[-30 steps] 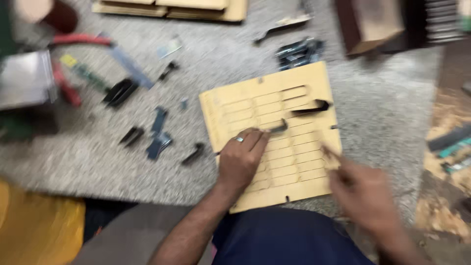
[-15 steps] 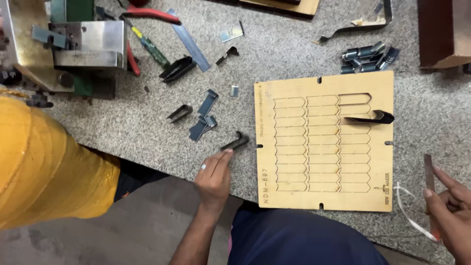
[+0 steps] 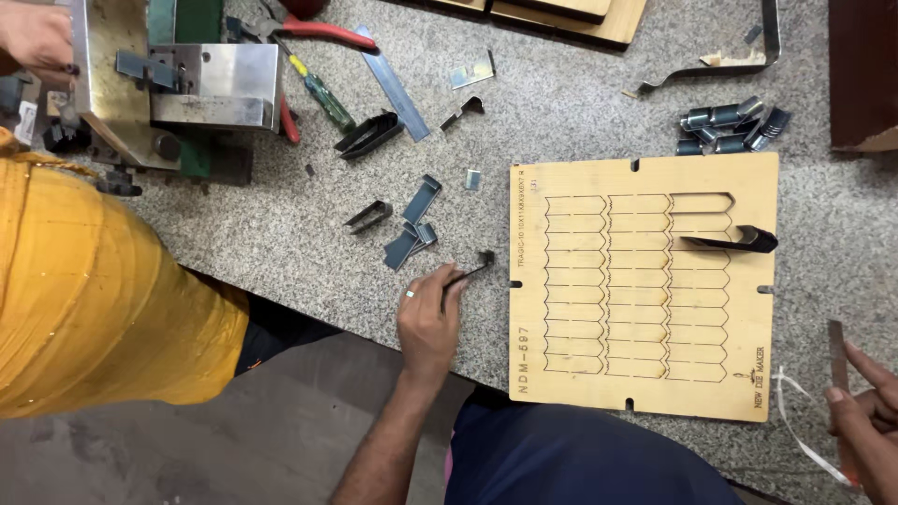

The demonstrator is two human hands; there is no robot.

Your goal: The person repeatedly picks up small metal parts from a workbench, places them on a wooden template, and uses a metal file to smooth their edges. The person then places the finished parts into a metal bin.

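A pale wooden die board [image 3: 645, 281] with rows of cut arrow-shaped slots lies on the speckled grey bench [image 3: 281, 224]. One bent dark steel blade [image 3: 730, 241] stands in its upper right slot. My left hand [image 3: 428, 318], with a ring on one finger, pinches a small bent steel strip [image 3: 470, 272] just left of the board. My right hand [image 3: 865, 421] is at the frame's lower right edge and holds a narrow flat steel strip [image 3: 835, 351] upright.
Loose bent blades [image 3: 402, 229] lie left of the board, more in a pile [image 3: 734, 126] above it. A metal bending machine [image 3: 168, 84], red-handled pliers [image 3: 323, 33], a screwdriver [image 3: 323, 93] and a steel ruler [image 3: 393, 84] sit at upper left. A person in yellow [image 3: 94, 290] works there.
My left hand has taken up the small bent strip from the bench beside the board. My right hand has shifted slightly toward the lower right. The view has moved a little.
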